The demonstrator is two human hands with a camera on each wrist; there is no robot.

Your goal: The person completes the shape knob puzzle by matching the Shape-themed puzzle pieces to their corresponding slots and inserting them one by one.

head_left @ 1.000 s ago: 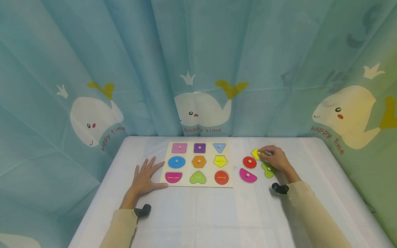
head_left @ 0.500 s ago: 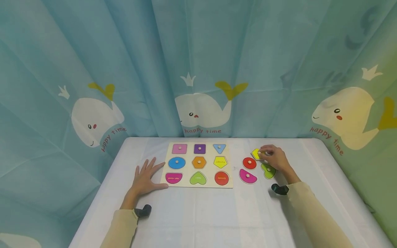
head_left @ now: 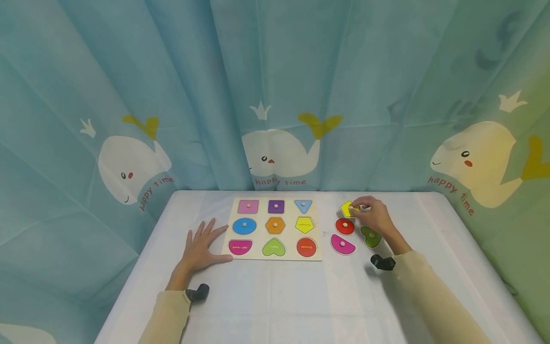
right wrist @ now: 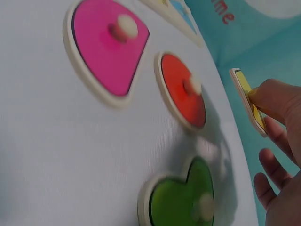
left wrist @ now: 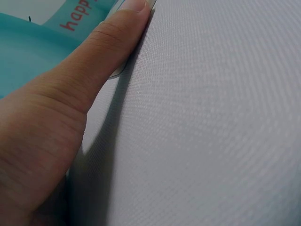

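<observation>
My right hand (head_left: 375, 216) pinches a yellow pentagon puzzle piece (head_left: 348, 208) by its knob; in the right wrist view the piece (right wrist: 249, 101) is tilted and raised off the table. Below that hand lie a red circle piece (head_left: 345, 226), a magenta half-round piece (head_left: 342, 244) and a green heart piece (head_left: 370, 237). My left hand (head_left: 202, 246) is spread flat on the table, its thumb and index fingertips at the left edge of the puzzle board (head_left: 258, 234). In the left wrist view the thumb (left wrist: 106, 44) lies along the board's edge.
Knobbed pieces sit in several board slots, among them a blue oval (head_left: 244, 225) and an orange hexagon (head_left: 275, 225). Labelled slots show a yellow pentagon (head_left: 305, 224) and a green heart (head_left: 274, 247). A curtain (head_left: 365, 95) hangs behind the white table (head_left: 275, 301).
My right hand has lifted the yellow pentagon piece and carried it slightly left, toward the board. My left hand and the other loose pieces stay in place.
</observation>
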